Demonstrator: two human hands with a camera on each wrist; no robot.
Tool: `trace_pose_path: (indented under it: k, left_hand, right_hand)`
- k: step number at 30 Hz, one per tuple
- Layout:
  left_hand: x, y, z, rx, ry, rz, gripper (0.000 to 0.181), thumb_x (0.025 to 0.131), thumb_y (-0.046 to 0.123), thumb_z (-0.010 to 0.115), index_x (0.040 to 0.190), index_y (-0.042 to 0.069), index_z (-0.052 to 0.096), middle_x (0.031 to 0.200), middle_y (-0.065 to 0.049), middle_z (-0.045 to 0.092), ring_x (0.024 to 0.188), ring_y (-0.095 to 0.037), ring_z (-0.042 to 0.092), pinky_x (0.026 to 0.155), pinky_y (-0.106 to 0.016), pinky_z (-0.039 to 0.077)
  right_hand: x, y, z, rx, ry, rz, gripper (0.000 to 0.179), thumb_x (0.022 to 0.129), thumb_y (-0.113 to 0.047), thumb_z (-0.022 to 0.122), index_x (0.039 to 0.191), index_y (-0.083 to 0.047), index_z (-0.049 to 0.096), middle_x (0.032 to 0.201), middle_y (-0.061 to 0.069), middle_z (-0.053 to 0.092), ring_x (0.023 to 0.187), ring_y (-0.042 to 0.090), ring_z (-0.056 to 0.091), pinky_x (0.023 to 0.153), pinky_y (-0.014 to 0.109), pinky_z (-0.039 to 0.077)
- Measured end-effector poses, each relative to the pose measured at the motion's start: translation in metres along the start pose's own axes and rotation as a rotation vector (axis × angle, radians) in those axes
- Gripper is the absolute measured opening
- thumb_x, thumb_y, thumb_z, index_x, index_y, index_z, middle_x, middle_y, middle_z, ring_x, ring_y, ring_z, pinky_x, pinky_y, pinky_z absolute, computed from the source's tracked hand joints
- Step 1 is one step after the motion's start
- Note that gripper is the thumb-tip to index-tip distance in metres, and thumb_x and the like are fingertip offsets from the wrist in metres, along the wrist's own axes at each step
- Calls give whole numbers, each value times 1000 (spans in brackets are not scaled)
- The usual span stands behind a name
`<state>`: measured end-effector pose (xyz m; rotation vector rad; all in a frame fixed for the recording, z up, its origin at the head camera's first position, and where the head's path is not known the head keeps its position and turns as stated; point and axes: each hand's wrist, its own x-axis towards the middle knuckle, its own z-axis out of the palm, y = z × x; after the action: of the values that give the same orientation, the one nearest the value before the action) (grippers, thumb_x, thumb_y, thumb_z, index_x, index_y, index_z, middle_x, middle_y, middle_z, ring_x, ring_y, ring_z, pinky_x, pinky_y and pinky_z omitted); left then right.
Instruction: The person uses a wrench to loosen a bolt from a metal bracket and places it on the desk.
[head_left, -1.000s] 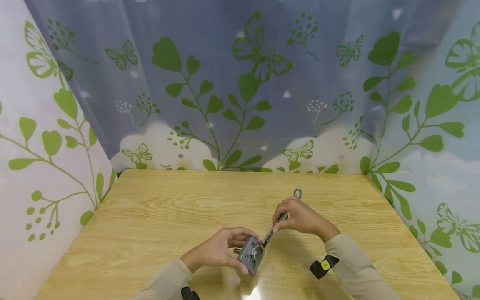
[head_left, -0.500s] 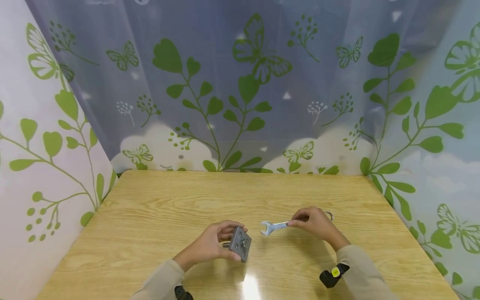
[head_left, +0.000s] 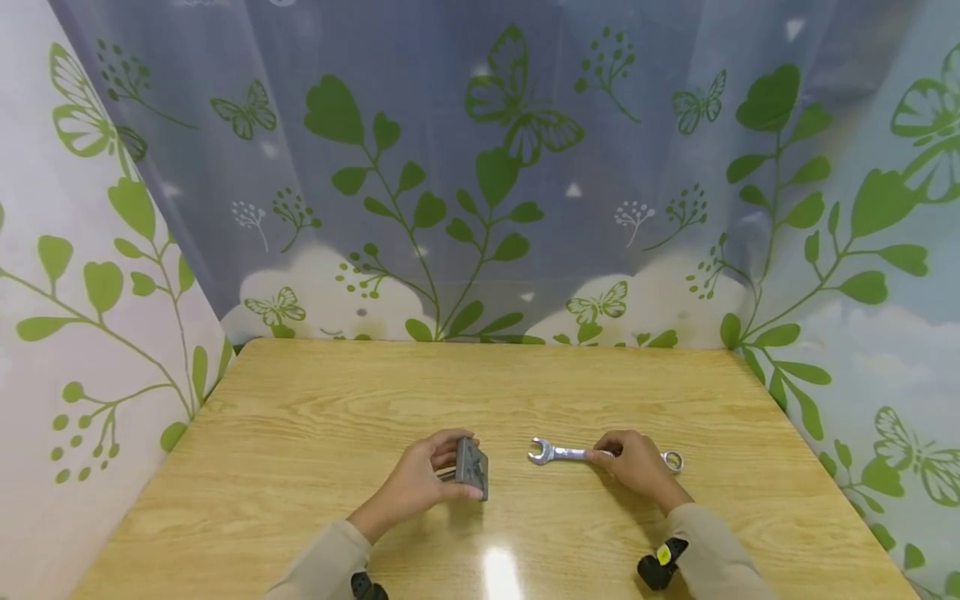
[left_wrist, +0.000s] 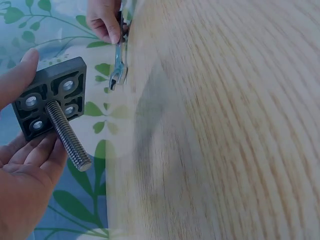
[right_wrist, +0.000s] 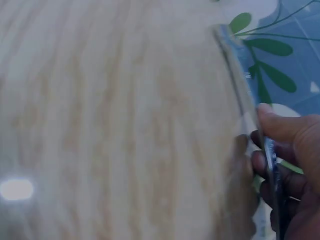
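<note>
My left hand point(head_left: 416, 479) grips a square grey plate point(head_left: 472, 469) by its opposite edges, thumb on one side and fingers on the other. In the left wrist view the plate point(left_wrist: 50, 95) shows several holes, and a threaded rod point(left_wrist: 69, 135) sticks out from its middle. My right hand point(head_left: 636, 465) pinches a silver combination wrench point(head_left: 562, 453) around its shank, low at the tabletop. The wrench's open end points left toward the plate, apart from it, and its ring end point(head_left: 673, 462) shows beyond the hand. Fingers hide the middle of the shank.
Both hands are over a wood-grain table point(head_left: 337, 400). Curtains point(head_left: 480, 208) with green leaves and butterflies stand behind it and at both sides. A bright light reflection point(head_left: 501, 571) lies on the near part of the tabletop.
The wrench has come off the plate's middle, moved right and dropped to the tabletop in my right hand. My left hand has shifted slightly left and turned the plate more edge-on.
</note>
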<state>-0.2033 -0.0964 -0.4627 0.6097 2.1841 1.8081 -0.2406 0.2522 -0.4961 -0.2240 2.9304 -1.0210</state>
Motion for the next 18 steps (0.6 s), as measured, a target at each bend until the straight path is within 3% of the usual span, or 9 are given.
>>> trace_pose_path:
  k: [7, 11, 18]
  left_hand:
    - [1, 3, 1, -25, 18, -25, 79, 69, 12, 85, 138, 3, 47, 138, -20, 51, 122, -33, 55, 96, -31, 51]
    - [1, 5, 2, -28, 24, -18, 78, 69, 11, 85, 138, 3, 48, 138, -19, 51, 121, -32, 55, 96, -33, 51]
    - [2, 9, 4, -11, 22, 3, 75, 69, 12, 85, 136, 5, 50, 135, -17, 54, 119, -30, 57, 96, -33, 52]
  right_hand:
    - [3, 5, 5, -23, 75, -63, 19, 84, -32, 74, 87, -14, 73, 83, -1, 63, 73, 12, 53, 62, 27, 46]
    - [4, 5, 5, 18, 72, -74, 17, 81, -31, 77, 83, -15, 71, 80, -1, 56, 71, 13, 47, 62, 25, 41]
    - [2, 6, 5, 54, 46, -66, 19, 81, -29, 76, 82, -12, 67, 76, -2, 57, 68, 12, 47, 58, 23, 40]
